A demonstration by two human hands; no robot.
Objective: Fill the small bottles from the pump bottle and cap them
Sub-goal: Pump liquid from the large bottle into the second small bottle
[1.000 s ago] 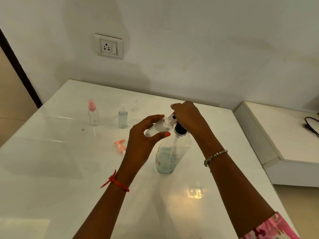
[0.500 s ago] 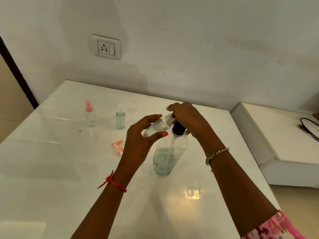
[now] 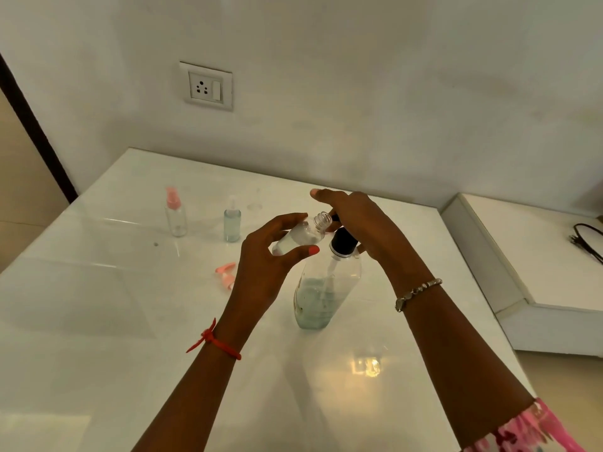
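Observation:
A clear pump bottle (image 3: 321,295) with a black collar stands mid-table, partly full of pale bluish liquid. My right hand (image 3: 355,220) lies over its pump head, fingers bent around it. My left hand (image 3: 270,259) holds a small uncapped bottle (image 3: 300,238) tilted, its threaded mouth up against the black nozzle. A loose pink spray cap (image 3: 225,274) lies on the table left of my left hand. Further back stand a small bottle with a pink cap (image 3: 176,213) and a small bottle holding bluish liquid (image 3: 232,221).
The glossy white table (image 3: 98,321) meets the wall at the back. A wall socket (image 3: 206,87) sits above it. A lower white ledge (image 3: 535,265) with a black cable (image 3: 587,239) is at the right. A small clear cap (image 3: 254,203) stands near the back.
My right hand has lifted a little on the pump head, and the small bottle's open mouth now shows beside the nozzle. The camera view has shifted slightly.

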